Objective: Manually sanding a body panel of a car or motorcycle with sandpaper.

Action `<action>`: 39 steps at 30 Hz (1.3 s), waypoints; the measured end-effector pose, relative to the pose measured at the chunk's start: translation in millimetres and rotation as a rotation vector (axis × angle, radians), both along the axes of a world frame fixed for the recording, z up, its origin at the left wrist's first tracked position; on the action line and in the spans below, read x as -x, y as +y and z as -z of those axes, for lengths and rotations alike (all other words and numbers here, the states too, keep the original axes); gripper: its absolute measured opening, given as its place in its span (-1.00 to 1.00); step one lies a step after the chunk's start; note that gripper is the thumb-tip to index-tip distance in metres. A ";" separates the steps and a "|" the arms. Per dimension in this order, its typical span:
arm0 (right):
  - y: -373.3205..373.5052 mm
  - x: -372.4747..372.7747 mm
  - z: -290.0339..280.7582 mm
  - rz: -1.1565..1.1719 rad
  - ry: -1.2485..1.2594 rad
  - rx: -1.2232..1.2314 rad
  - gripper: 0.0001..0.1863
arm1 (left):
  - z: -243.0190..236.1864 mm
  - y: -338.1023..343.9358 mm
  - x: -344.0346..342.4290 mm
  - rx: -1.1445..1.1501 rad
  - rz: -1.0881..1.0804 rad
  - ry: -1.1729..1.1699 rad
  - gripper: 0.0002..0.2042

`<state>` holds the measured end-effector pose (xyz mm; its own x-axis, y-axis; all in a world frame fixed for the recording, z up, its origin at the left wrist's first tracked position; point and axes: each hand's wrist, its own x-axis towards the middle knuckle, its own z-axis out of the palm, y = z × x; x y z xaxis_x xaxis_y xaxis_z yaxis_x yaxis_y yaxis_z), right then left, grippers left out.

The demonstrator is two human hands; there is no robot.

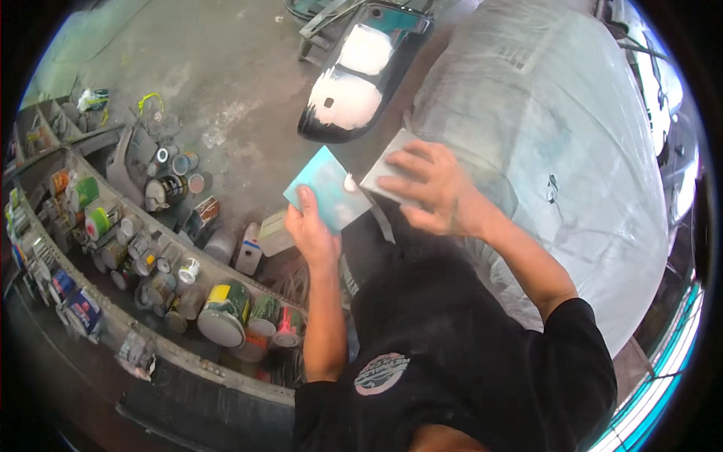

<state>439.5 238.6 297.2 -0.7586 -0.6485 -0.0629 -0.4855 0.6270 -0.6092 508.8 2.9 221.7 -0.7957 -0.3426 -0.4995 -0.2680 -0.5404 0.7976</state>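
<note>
My left hand (312, 232) grips a flat turquoise square board (320, 182), thumb on its top face. Whitish smears cover part of that board, and a small white dab of paste (350, 182) sits near its right edge. In my right hand (444, 184) is a thin grey square plate (392, 158), fingers spread over its face. The plate's lower corner comes close to the dab; whether they touch I cannot tell. Beyond both hands rests a black, elongated car body part (343, 134) with two white filler patches (348, 99) on its upper surface.
Plastic sheeting (550, 113) covers a large bulky shape on my right. To my left, a curved shelf (192, 256) holds several paint cans (226, 309) and bottles. A white container (249, 248) stands near my left forearm. Grey dusty floor (226, 60) extends ahead.
</note>
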 end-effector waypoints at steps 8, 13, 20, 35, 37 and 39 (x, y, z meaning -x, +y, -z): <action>-53.7 -16.4 39.5 -0.167 0.049 -0.088 -0.37 | 40.9 12.4 -1.8 -0.011 -0.037 -0.011 -0.59; -15.8 11.8 89.8 -0.183 0.018 -0.269 -0.40 | 93.5 -0.5 -4.4 0.069 -0.301 -0.118 -0.58; -11.1 79.9 199.3 -0.109 0.269 -0.261 -0.35 | 258.6 15.0 -143.4 -0.503 -0.120 -0.487 -0.58; -42.8 121.7 262.6 -0.240 0.440 -0.160 -0.33 | 384.8 77.3 -293.0 -0.979 -0.008 -0.623 -0.60; -47.1 120.5 265.7 -0.247 0.441 -0.157 -0.32 | 388.4 77.7 -295.4 -0.985 -0.026 -0.646 -0.60; -53.0 119.1 270.7 -0.253 0.477 -0.144 -0.32 | 392.9 77.3 -299.4 -0.989 -0.045 -0.668 -0.60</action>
